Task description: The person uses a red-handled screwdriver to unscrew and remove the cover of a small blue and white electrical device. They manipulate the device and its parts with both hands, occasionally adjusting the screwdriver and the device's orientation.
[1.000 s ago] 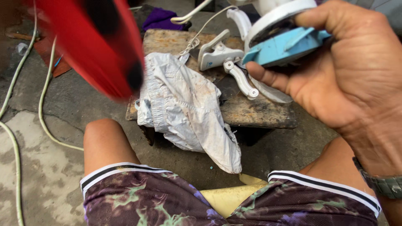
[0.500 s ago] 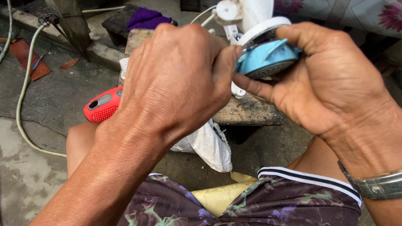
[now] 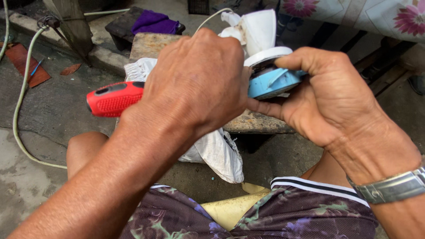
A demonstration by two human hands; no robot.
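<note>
My left hand (image 3: 195,84) is closed around a tool with a red and black handle (image 3: 114,98); the handle sticks out to the left and the tool's tip is hidden behind my fingers. It meets a round light-blue and white plastic part (image 3: 272,79), which my right hand (image 3: 327,95) grips from the right and underneath. Both hands are held above a worn wooden block (image 3: 152,44). A white cloth (image 3: 212,152) hangs off the block's front edge.
White plastic parts (image 3: 254,26) lie at the back of the block, with a purple cloth (image 3: 152,22) on a dark block behind. A pale cable (image 3: 20,102) runs along the concrete floor at left. My knees and patterned shorts (image 3: 310,212) are below.
The red-handled tool came in from the upper left, and my left hand has brought it against the blue part. The view has shifted a little closer since half a second ago.
</note>
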